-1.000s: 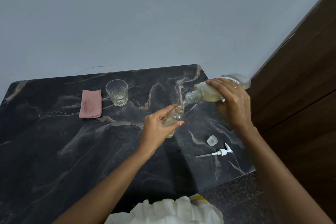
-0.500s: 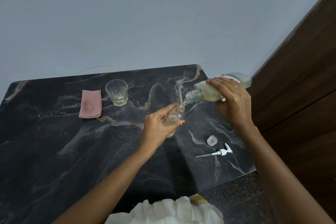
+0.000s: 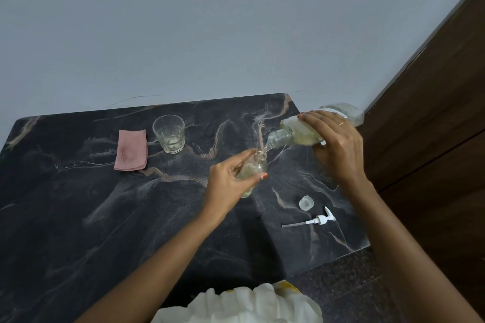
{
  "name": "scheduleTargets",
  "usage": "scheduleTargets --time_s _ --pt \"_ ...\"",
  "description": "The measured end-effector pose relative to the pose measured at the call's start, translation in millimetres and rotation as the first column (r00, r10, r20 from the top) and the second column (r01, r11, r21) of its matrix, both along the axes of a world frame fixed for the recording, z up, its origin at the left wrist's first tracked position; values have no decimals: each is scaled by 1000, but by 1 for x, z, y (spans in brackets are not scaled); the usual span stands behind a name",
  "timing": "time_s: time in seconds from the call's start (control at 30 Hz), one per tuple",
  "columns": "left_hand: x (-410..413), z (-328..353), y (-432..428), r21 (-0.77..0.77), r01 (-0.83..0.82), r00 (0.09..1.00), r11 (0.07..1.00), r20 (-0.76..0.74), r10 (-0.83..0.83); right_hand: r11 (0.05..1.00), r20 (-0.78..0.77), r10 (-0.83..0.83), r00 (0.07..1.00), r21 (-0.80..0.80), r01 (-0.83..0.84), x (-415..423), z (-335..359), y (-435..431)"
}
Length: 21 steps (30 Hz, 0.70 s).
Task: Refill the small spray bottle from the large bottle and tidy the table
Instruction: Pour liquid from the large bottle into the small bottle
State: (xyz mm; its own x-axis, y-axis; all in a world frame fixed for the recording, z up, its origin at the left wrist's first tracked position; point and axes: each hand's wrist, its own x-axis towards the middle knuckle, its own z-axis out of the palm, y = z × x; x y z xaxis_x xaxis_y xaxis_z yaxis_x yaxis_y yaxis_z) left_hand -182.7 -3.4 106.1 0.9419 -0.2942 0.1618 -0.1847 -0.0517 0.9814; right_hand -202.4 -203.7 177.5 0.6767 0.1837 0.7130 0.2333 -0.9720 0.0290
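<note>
My left hand (image 3: 228, 181) grips the small clear bottle (image 3: 253, 168), which stands tilted on the dark marble table (image 3: 78, 217) and holds pale yellow liquid. My right hand (image 3: 338, 147) holds the large clear bottle (image 3: 296, 132) tipped nearly level, its neck right above the small bottle's mouth. A thin stream of liquid runs from one to the other. On the table to the right lie the white spray pump (image 3: 316, 220) with its tube and a small clear cap (image 3: 306, 203).
A glass tumbler (image 3: 169, 136) with a little liquid stands at the back, a folded pink cloth (image 3: 131, 149) to its left. A grey wall runs behind the table, and a dark wooden door (image 3: 433, 126) stands on the right. White fabric (image 3: 241, 304) shows at the bottom.
Both hands have stayed almost still. The large bottle stays tipped over the small one.
</note>
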Motion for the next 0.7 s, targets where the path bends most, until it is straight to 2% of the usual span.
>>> scheduleTargets --time_s 0.7 --pt "0 2 1 -23 3 1000 1000 19 -3 1000 -2 -15 1000 -6 15 -2 3 1"
